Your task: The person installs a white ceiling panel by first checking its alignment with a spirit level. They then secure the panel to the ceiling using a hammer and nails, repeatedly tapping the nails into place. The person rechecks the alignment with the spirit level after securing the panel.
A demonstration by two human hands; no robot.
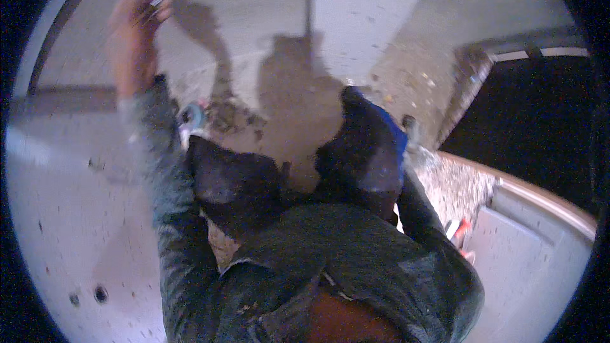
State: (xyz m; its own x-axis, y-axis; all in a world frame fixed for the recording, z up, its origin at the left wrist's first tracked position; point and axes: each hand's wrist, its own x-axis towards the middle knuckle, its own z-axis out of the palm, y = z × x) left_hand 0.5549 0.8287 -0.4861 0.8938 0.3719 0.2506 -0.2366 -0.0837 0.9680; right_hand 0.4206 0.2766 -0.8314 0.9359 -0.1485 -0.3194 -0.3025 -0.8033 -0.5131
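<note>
My left arm reaches out to the far left, and my left hand (141, 16) is raised in front of a pale wall panel (248, 6). Its fingers are curled around a small, shiny, silvery piece (157, 2); motion blur hides what kind of thing it is. My right sleeve (420, 206) runs down beside my right knee, and I cannot make out the right hand at its end. Both dark-trousered knees (235, 174) are bent in front of me.
Rubble and dust lie on the floor between and beyond my knees. A round, blue-grey item (192, 116) is by the left knee. At right are a dark opening (527, 121) with a pale frame, a grey panel (508, 267) and an orange-and-white object (459, 230).
</note>
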